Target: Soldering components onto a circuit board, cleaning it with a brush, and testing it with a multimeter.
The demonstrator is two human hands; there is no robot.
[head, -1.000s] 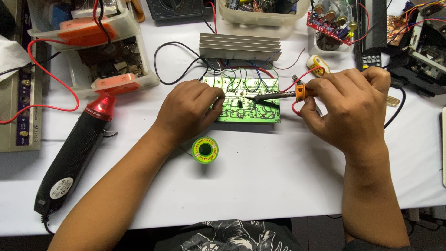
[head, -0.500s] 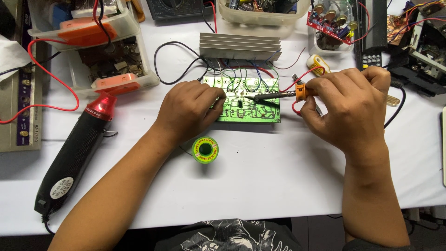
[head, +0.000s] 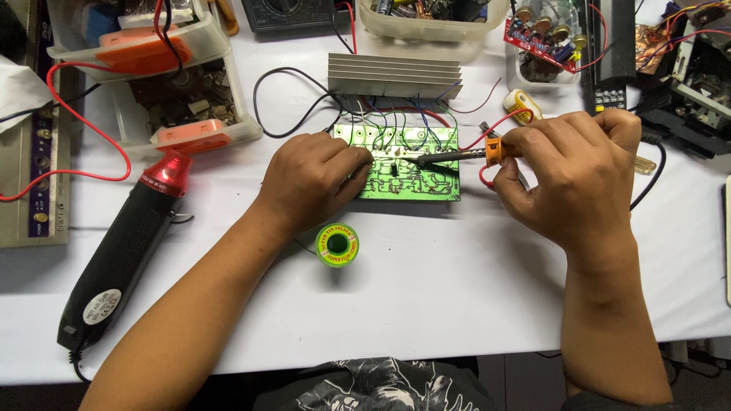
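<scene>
A green circuit board [head: 415, 179] lies solder-side up on the white table, wired to a ribbed aluminium heatsink [head: 394, 76] behind it. My left hand [head: 308, 179] rests on the board's left edge, fingers curled; whether it pinches solder wire I cannot tell. My right hand [head: 571, 179] grips a soldering iron [head: 457, 156] with an orange collar, its tip on the board's middle. A green and yellow solder spool [head: 337, 244] sits in front of the board.
A black and red heat gun [head: 126, 247] lies at the left. Clear plastic bins of parts [head: 179, 91] stand at the back left, more bins and boards along the back. Red and black wires loop across the table. Electronic gear crowds the right edge [head: 685, 84].
</scene>
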